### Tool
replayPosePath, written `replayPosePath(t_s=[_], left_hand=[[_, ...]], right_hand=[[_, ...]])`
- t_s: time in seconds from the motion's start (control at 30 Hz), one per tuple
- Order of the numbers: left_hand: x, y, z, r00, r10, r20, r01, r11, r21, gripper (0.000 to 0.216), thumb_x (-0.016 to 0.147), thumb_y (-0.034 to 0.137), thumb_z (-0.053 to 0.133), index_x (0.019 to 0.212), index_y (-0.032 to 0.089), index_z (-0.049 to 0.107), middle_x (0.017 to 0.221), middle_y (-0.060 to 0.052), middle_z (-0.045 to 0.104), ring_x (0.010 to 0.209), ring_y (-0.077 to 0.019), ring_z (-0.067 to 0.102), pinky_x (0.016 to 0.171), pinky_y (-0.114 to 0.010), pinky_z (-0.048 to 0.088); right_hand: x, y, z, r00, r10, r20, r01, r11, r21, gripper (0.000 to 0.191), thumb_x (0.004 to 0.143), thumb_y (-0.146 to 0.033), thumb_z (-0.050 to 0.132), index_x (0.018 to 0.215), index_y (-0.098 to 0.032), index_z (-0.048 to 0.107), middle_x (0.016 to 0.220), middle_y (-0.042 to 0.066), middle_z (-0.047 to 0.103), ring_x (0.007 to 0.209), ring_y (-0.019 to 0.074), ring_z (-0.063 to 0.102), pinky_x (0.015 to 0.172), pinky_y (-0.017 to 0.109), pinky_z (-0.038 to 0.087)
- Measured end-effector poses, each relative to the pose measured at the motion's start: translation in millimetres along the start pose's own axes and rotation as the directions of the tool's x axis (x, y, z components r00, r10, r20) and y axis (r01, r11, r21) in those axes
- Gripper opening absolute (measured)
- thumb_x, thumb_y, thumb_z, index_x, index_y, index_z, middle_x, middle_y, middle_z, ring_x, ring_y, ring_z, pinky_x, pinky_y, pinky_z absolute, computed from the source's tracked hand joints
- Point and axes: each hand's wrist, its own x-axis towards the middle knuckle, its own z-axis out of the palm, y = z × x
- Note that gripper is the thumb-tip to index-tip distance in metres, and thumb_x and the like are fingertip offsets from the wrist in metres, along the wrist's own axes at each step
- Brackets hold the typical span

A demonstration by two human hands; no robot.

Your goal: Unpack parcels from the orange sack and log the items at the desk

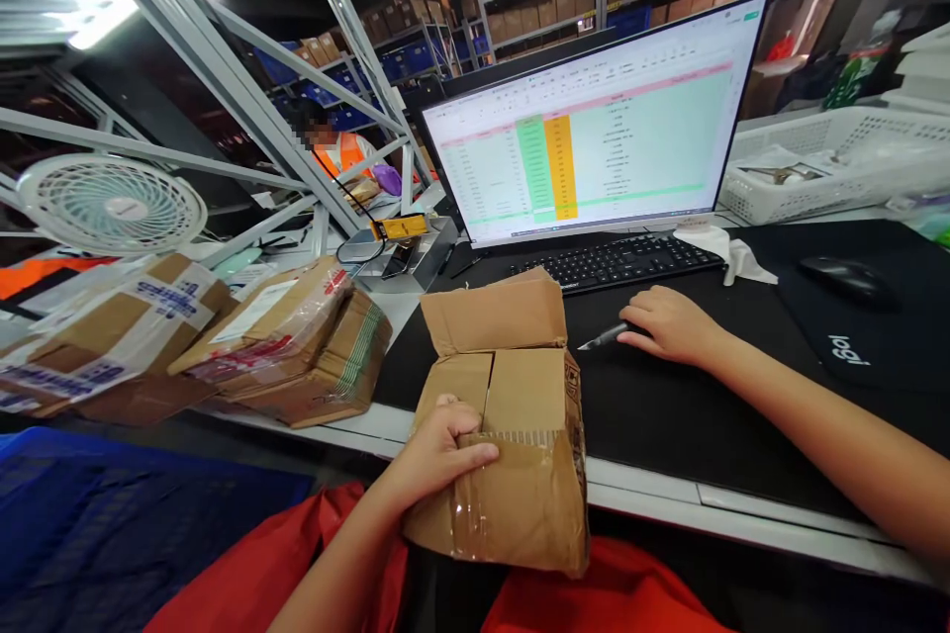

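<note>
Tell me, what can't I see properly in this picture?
All in the head view:
- Inside the cardboard box: hidden by its flaps.
- The knife's back end: hidden by the right hand.
- Small writing on the monitor: too tiny and blurry.
- Blue crate: cut off by the picture's edge.

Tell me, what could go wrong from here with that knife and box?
The knife in the right hand points its tip toward the cardboard box, so a slip might nick the left hand on that box. The box also juts out past the table edge, so it could perhaps tip off if the left hand lets go.
</note>
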Motion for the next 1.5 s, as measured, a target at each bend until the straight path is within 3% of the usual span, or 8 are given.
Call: replayPosePath(t_s=[0.4, 0.63, 0.77, 0.87, 0.97, 1.13, 1.4, 1.5], left_hand=[[-0.4, 4.9, -2.4, 0.999, 0.011, 0.038, -0.011, 1.0, 0.0, 0.07, 0.082, 0.084, 0.045, 0.057, 0.02, 0.029, 0.06, 0.005, 0.036, 0.062, -0.013, 0.033, 0.075, -0.031, 0.028], [-6.7, 7.3, -7.6, 0.993, 0.076, 0.094, -0.079, 0.997, 0.028, 0.077, 0.064, 0.089, 0.06, 0.056, 0.019, 0.03, 0.06, 0.008, 0.035, 0.061, -0.0112, 0.035, 0.076, -0.03, 0.028], [-9.6, 19.3, -34.6, 0.973, 0.217, 0.081, -0.23, 0.944, 0.236, 0.071, 0.07, 0.084, 0.06, 0.056, 0.019, 0.034, 0.06, 0.006, 0.041, 0.062, -0.0128, 0.039, 0.072, -0.029, 0.031], [-8.2, 42.4, -71.9, 0.909, 0.389, 0.151, -0.412, 0.783, 0.465, 0.065, 0.073, 0.078, 0.062, 0.058, 0.019, 0.041, 0.063, 0.004, 0.05, 0.065, -0.0145, 0.046, 0.073, -0.03, 0.034], [-10.4, 76.1, -103.1, 0.85, 0.489, 0.197, -0.467, 0.524, 0.712, 0.058, 0.08, 0.074, 0.06, 0.061, 0.02, 0.048, 0.063, 0.003, 0.053, 0.066, -0.0161, 0.049, 0.078, -0.034, 0.037], [-36.4, 96.7, -106.0, 0.732, 0.622, 0.279, -0.463, 0.152, 0.873, 0.049, 0.097, 0.059, 0.046, 0.07, 0.021, 0.058, 0.067, 0.001, 0.055, 0.069, -0.017, 0.051, 0.092, -0.036, 0.046], [-93.7, 11.3, -53.4, 0.499, 0.848, -0.179, -0.055, 0.237, 0.97, 0.037, 0.098, 0.01, 0.041, 0.065, 0.021, 0.055, 0.068, 0.001, 0.067, 0.068, -0.0124, 0.059, 0.073, -0.03, 0.046], [-104.2, -0.2, -31.9, 0.469, 0.854, -0.224, 0.005, 0.251, 0.968, 0.036, 0.096, 0.01, 0.042, 0.064, 0.021, 0.056, 0.068, 0.001, 0.068, 0.069, -0.0125, 0.06, 0.072, -0.031, 0.044]], right_hand=[[15.6, -79.1, -27.1, 0.912, -0.41, -0.011, 0.408, 0.903, 0.134, 0.049, 0.103, -0.056, 0.035, 0.078, -0.02, 0.057, 0.074, 0.002, 0.057, 0.067, 0.0169, 0.044, 0.069, 0.034, 0.026], [28.7, -26.7, -22.2, 0.999, -0.025, 0.025, 0.029, 0.989, -0.147, 0.047, 0.103, -0.052, 0.04, 0.082, -0.017, 0.063, 0.077, 0.006, 0.062, 0.072, 0.0192, 0.053, 0.07, 0.034, 0.027], [8.5, -28.2, -31.2, 0.996, 0.09, 0.002, -0.09, 0.996, -0.022, 0.048, 0.102, -0.054, 0.038, 0.088, -0.017, 0.066, 0.082, 0.007, 0.066, 0.076, 0.0201, 0.058, 0.071, 0.034, 0.032], [-4.7, -22.9, -44.5, 0.918, 0.395, -0.033, -0.374, 0.892, 0.254, 0.051, 0.102, -0.056, 0.034, 0.09, -0.019, 0.068, 0.09, 0.007, 0.069, 0.083, 0.0214, 0.062, 0.072, 0.033, 0.037], [-5.6, -10.7, -63.1, 0.736, 0.677, -0.012, -0.559, 0.617, 0.553, 0.06, 0.099, -0.065, 0.032, 0.083, -0.02, 0.068, 0.077, 0.006, 0.065, 0.075, 0.0204, 0.06, 0.068, 0.033, 0.039], [0.1, 1.4, -73.6, 0.657, 0.753, 0.041, -0.61, 0.499, 0.615, 0.065, 0.094, -0.074, 0.033, 0.087, -0.02, 0.068, 0.07, 0.006, 0.06, 0.07, 0.02, 0.057, 0.066, 0.034, 0.041], [-43.6, 19.9, 18.8, 0.544, 0.762, 0.35, -0.828, 0.555, 0.079, 0.051, 0.085, -0.06, 0.052, 0.099, -0.014, 0.069, 0.1, 0.022, 0.07, 0.09, 0.0385, 0.068, 0.077, 0.05, 0.053], [-45.0, 14.3, 15.1, 0.642, 0.709, 0.292, -0.72, 0.688, -0.09, 0.036, 0.084, -0.046, 0.053, 0.095, -0.015, 0.07, 0.108, 0.024, 0.066, 0.097, 0.041, 0.066, 0.076, 0.052, 0.053]])
